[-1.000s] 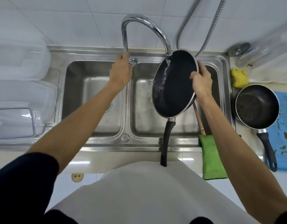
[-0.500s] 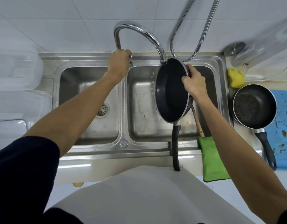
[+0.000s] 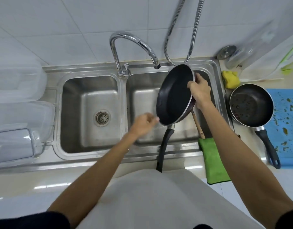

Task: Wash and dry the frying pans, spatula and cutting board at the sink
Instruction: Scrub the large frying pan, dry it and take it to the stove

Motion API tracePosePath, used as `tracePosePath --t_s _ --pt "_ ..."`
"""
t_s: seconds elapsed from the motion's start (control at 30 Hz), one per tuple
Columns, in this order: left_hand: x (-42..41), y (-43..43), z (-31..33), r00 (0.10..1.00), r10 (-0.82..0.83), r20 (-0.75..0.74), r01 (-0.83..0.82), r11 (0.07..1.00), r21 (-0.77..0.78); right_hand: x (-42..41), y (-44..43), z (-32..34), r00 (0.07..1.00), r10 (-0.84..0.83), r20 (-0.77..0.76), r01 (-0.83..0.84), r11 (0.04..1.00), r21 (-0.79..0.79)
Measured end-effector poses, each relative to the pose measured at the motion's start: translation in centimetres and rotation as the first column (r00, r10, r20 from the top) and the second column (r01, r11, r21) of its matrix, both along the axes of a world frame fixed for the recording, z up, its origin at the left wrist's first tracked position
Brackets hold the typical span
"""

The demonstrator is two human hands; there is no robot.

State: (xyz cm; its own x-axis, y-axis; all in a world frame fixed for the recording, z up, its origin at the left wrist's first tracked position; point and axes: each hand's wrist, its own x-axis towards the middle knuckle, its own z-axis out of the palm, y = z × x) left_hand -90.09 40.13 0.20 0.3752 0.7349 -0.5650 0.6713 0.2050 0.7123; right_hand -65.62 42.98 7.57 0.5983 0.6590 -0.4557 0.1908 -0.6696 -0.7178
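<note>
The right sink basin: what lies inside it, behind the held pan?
A wooden handle leans inside the right basin, its far end hidden behind the frying pan. The basin floor there is covered too.

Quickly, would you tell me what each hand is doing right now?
Left hand: empty, fingers loosely curled, blurred.
Right hand: grips the frying pan by its rim.

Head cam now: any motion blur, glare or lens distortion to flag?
Head view: left hand motion-blurred; right hand and pan fairly sharp; wide-angle lens bows the sink rim; glare streaks on the counter front; top-right corner soft.
</note>
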Motion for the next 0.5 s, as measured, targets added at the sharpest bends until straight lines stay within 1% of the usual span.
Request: tracePosePath --t_s 0.03,0.1,0.17,0.23,0.27,0.3,0.37,0.4,0.47,0.5 --pt "0.2 -2.2 -0.3 0.998 -0.058 -0.004 0.058 0.998 -0.037 0.6 -0.4 -0.3 1.0 -0.019 -0.021 0.02 1.0 0.015" --pt "0.7 -5.3 -0.5 0.996 -0.087 -0.003 0.087 0.992 -0.089 2.1 -1.2 -1.5 0.996 -0.056 -0.068 0.06 0.996 0.062" --pt "1.1 -7.4 0.1 0.993 -0.121 0.0 0.121 0.987 -0.108 3.4 -2.1 -2.6 0.989 -0.088 -0.121 0.101 0.99 0.102" --pt "1.8 -8.9 0.9 0.998 -0.025 0.052 0.032 0.989 -0.145 2.8 -3.8 -0.7 0.974 -0.131 -0.184 0.157 0.978 0.136" --pt "2.1 -9.6 1.2 0.998 0.03 0.059 -0.021 0.99 -0.14 2.1 -4.7 0.7 0.965 -0.154 -0.215 0.19 0.969 0.158" --pt "2.4 -10.1 1.7 0.998 0.051 0.035 -0.047 0.994 -0.098 1.8 -5.5 1.5 0.955 -0.166 -0.246 0.215 0.959 0.187" --pt "2.8 -11.0 2.4 0.999 0.023 -0.042 -0.022 0.999 0.023 1.9 -6.6 1.9 0.935 -0.152 -0.321 0.237 0.94 0.245" --pt "2.9 -11.5 2.7 0.998 0.02 -0.054 -0.017 0.999 0.047 2.2 -7.1 1.9 0.923 -0.13 -0.363 0.232 0.939 0.255" --pt "3.0 -12.5 3.3 0.998 0.04 -0.053 -0.038 0.999 0.027 2.9 -8.5 2.0 0.891 -0.036 -0.452 0.166 0.953 0.252" --pt "3.1 -13.0 3.7 0.997 0.053 -0.053 -0.052 0.999 0.006 3.2 -9.5 1.9 0.883 0.01 -0.469 0.122 0.961 0.249"
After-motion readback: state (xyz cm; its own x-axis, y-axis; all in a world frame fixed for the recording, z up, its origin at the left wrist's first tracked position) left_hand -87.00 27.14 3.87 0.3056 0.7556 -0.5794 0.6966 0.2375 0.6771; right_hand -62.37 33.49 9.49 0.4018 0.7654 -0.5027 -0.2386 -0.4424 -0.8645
